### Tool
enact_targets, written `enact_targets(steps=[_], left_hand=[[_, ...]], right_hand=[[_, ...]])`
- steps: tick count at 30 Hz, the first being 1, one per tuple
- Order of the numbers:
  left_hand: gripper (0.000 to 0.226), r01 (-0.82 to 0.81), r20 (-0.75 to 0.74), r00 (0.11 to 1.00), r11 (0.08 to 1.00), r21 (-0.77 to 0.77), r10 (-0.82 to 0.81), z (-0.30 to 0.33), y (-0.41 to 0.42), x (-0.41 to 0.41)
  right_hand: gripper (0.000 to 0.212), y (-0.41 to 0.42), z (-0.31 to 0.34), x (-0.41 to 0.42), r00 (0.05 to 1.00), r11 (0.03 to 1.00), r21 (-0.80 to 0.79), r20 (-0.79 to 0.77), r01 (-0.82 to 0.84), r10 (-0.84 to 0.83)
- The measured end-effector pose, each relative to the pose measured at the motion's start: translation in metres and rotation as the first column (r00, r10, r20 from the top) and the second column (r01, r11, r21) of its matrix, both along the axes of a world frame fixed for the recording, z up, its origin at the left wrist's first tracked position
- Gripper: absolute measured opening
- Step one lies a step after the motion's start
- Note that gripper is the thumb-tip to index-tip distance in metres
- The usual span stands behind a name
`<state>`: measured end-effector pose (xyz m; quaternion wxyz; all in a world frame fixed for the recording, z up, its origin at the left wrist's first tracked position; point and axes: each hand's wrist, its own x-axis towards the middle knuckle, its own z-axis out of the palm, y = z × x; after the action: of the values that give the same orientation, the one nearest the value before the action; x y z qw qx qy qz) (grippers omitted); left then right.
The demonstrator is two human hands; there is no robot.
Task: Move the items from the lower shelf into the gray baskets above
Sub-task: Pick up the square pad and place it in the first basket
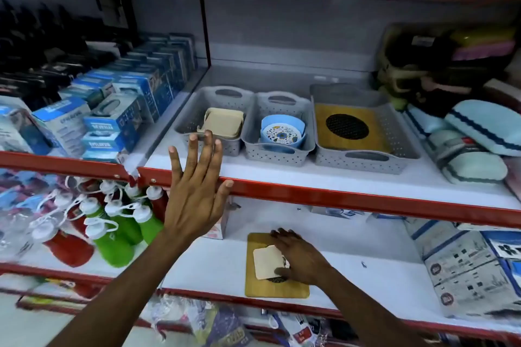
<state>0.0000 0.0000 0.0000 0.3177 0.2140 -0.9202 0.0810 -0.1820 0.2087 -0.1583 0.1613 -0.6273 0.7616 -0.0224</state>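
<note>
Three gray baskets stand on the upper shelf: the left basket [194, 110] holds cream square coasters [224, 121], the middle basket [277, 151] holds blue bowls [282, 132], and the large right basket [400, 132] holds a wooden board with a dark round mesh [346, 127]. On the lower shelf lies another wooden board [255, 282]. My right hand [298, 258] rests on it, gripping a cream square coaster [267, 262] tilted over the board's dark centre. My left hand [197, 191] is raised in front of the upper shelf's red edge, fingers spread, holding nothing.
Blue boxes [124, 118] crowd the upper shelf to the left, folded light-blue textiles [479, 132] to the right. On the lower shelf, green and red bottles [118, 234] stand at the left and printed packages [462, 267] at the right. A red shelf lip [366, 203] runs between the levels.
</note>
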Motion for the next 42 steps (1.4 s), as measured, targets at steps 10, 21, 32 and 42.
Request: enact_targets(steps=[10, 21, 32, 42], left_hand=[[0.072, -0.022, -0.018, 1.000, 1.000, -0.011, 0.022, -0.002, 0.001, -0.003], [0.073, -0.005, -0.013, 1.000, 1.000, -0.001, 0.005, -0.005, -0.004, 0.002], [0.074, -0.025, -0.080, 0.996, 0.997, 0.077, 0.031, -0.012, -0.002, 0.005], [0.073, -0.012, -0.109, 0.994, 0.997, 0.078, 0.021, -0.011, 0.000, 0.005]], right_hand=[[0.098, -0.012, -0.025, -0.001, 0.992, 0.968, 0.224, 0.033, 0.112, -0.122], [0.094, 0.024, 0.034, 0.014, 0.947, 0.931, -0.239, 0.231, 0.277, -0.222], [0.086, 0.025, 0.210, 0.057, 0.951, 0.521, -0.796, 0.260, 0.309, -0.167], [0.095, -0.014, 0.245, 0.041, 0.872, 0.497, -0.716, 0.411, 0.490, -0.266]])
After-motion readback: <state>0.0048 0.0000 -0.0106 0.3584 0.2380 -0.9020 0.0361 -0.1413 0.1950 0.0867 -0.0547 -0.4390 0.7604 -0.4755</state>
